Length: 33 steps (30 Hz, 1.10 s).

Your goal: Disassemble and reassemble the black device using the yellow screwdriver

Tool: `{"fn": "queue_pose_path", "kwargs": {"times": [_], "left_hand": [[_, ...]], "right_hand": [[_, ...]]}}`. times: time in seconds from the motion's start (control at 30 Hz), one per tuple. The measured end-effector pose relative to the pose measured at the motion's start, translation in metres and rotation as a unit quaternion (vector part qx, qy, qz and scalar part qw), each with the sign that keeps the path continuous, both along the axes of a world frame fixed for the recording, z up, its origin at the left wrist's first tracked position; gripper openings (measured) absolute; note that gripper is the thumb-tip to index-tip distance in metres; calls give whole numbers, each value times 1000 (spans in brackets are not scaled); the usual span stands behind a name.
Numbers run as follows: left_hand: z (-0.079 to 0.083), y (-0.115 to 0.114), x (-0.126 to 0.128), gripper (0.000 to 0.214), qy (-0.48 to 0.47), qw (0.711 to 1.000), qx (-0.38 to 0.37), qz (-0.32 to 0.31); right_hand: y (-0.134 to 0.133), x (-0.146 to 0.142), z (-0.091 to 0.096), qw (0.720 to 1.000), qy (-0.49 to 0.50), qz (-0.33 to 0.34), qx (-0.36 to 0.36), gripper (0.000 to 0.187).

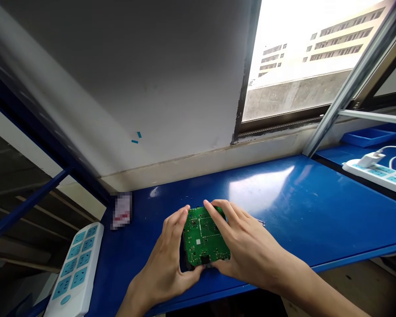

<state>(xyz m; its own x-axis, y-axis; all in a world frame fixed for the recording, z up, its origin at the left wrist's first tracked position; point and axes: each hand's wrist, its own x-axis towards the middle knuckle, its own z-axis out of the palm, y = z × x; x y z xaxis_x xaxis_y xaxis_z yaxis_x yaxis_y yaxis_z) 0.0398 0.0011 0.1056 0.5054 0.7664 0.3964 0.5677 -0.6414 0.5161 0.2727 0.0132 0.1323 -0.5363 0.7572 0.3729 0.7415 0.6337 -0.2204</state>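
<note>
A green circuit board (204, 235) with small parts and a white square on it is held between both hands, over the front part of the blue table. My left hand (173, 251) grips its left side, fingers along the far left edge and thumb at the near edge. Across the right side lies my right hand (239, 237), its fingers over the far right corner and its thumb at the near edge. A dark rim shows under the board's left edge; what lies beneath is hidden.
The blue table (317, 207) runs along a wall below a window (300, 66). A white power strip (75, 268) lies at the left edge near a blurred card (121, 210). On the right are another power strip (383, 174) with a plugged-in charger and a blue tray (366, 137).
</note>
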Motion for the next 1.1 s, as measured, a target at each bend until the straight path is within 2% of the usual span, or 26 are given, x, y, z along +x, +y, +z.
{"fn": "queue_pose_path", "kwargs": {"times": [0.2,0.47,0.73,1.1], "left_hand": [[-4,0,-3,108,-33,999,-5,3],[-12,-1,-12,114,-38,999,4,21],[-13,-4,-18,112,-40,999,-16,9],[-20,-6,-17,108,-39,999,-13,-3]], "right_hand": [[-3,7,-1,1000,14,27,7,121],[-5,21,-7,994,18,80,-67,122],[-6,28,-19,986,74,79,-129,119],[-5,32,-27,986,108,95,-85,119]]}}
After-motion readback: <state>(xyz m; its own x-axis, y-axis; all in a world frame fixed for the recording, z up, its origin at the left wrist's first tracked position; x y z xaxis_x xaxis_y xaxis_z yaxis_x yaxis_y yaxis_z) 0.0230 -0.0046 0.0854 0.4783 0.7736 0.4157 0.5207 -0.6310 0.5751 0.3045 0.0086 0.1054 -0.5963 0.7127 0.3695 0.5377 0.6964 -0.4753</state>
